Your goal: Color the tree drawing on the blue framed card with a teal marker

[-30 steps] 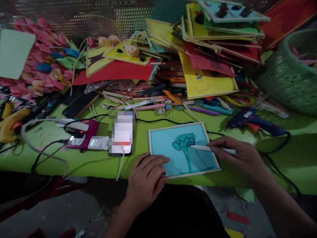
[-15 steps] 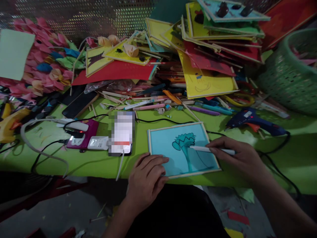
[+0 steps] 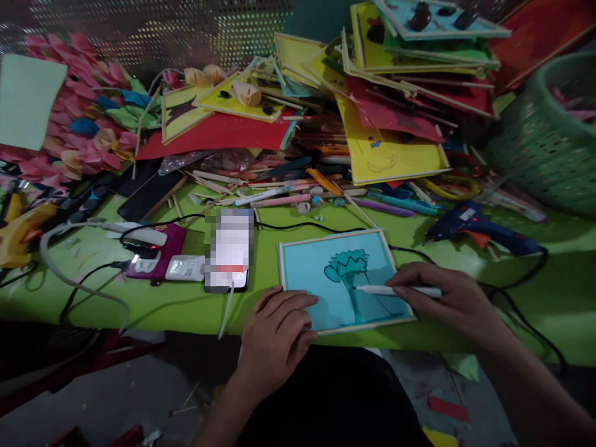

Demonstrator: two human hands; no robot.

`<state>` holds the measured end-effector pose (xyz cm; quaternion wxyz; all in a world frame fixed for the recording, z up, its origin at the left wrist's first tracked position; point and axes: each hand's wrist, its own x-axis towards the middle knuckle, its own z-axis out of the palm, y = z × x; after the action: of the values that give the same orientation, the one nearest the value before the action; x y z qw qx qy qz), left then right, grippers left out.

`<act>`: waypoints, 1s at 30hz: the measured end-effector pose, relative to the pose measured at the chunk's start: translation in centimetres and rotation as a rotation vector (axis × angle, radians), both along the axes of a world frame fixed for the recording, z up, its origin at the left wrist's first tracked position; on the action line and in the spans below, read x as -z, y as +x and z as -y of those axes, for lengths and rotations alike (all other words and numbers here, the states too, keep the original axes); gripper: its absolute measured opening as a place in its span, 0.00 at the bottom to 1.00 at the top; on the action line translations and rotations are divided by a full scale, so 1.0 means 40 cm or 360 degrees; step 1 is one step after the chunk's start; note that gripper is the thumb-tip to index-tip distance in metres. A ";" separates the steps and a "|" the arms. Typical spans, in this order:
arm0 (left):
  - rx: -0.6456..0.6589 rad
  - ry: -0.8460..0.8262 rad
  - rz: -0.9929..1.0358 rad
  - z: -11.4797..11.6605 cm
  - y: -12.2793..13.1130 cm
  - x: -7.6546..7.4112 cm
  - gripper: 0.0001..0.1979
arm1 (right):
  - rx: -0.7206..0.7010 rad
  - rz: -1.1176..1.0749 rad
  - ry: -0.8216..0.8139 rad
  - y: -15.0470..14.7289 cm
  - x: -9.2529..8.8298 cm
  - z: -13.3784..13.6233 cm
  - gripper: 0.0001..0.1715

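Observation:
A blue picture card [image 3: 310, 267] with a pale stick frame lies near the front edge of the green table. On it is a teal tree drawing [image 3: 347, 266] with dark outlines. My right hand [image 3: 442, 298] grips a white pen [image 3: 379, 290] between thumb and fingers, its tip at the tree's trunk. Spread over the card's lower left corner, my left hand [image 3: 279, 332] rests with its fingers apart and holds nothing.
Left of the card lie a lit phone [image 3: 229, 248] and a magenta power strip [image 3: 173, 251] with cables. A blue glue gun [image 3: 479, 230] is at the right, near a green basket [image 3: 544, 136]. Pens [image 3: 284, 200] and stacked framed cards [image 3: 395, 155] lie behind.
My right hand and the pen have moved slightly down, so the tip has gone from the tree's crown to its trunk. My left hand stays in place.

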<state>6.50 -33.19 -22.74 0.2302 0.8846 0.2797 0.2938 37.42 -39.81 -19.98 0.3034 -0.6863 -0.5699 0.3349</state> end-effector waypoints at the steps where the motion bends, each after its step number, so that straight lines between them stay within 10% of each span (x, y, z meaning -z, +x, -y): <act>1: -0.0002 0.0004 0.0000 0.000 0.000 0.000 0.16 | 0.0030 0.0007 0.0008 0.000 0.000 0.000 0.12; 30: 0.0005 0.0002 0.0009 0.000 0.000 -0.002 0.15 | 0.0140 0.0000 0.0060 -0.003 0.001 0.004 0.14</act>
<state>6.50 -33.17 -22.65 0.2309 0.8844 0.2774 0.2960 37.29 -39.96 -20.01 0.3306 -0.7048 -0.5455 0.3105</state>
